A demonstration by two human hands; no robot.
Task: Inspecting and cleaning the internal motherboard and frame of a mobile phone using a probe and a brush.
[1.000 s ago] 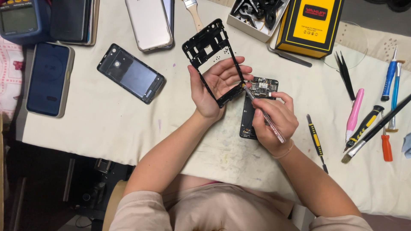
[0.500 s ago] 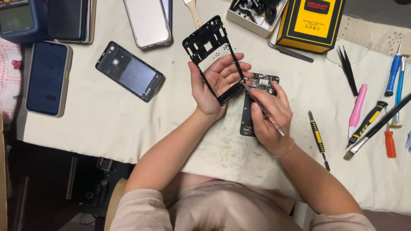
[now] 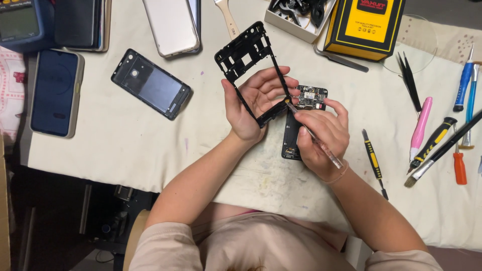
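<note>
The left hand [image 3: 253, 103] cradles a black phone frame [image 3: 251, 68] in half-open fingers, its long axis running up-left away from the dismantled phone [image 3: 301, 118] lying just right of it. The right hand [image 3: 321, 135], resting on that phone, pinches a thin clear-handled tool [image 3: 319, 143], whose tip seems to touch the frame's lower end.
</note>
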